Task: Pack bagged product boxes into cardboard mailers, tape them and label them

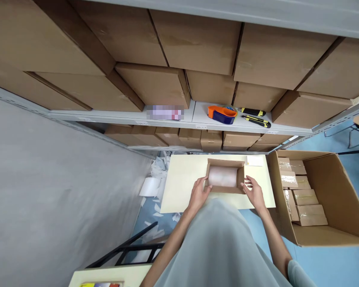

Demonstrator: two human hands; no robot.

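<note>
A small open cardboard box (225, 189) sits on the pale yellow table between my hands. Inside it lies a whitish, bubble-wrap-like roll or wrapped bundle (223, 176); its contents are not clear. My left hand (199, 194) grips the box's left side, with the thumb at the front left corner and the fingers along the outer wall. At the right side, my right hand (254, 193) has its thumb on the front right corner and its fingers bent around the outside. A small white label or paper stack (255, 160) lies behind my right hand.
The table (179, 183) stands below a shelf rack filled with cardboard boxes (209, 85). An orange and blue tape dispenser (222, 114) and yellow-black utility knives (256, 120) rest on the shelf. A large carton (335, 191) holding several small boxes stands right. Paper scraps (158, 171) litter the left floor.
</note>
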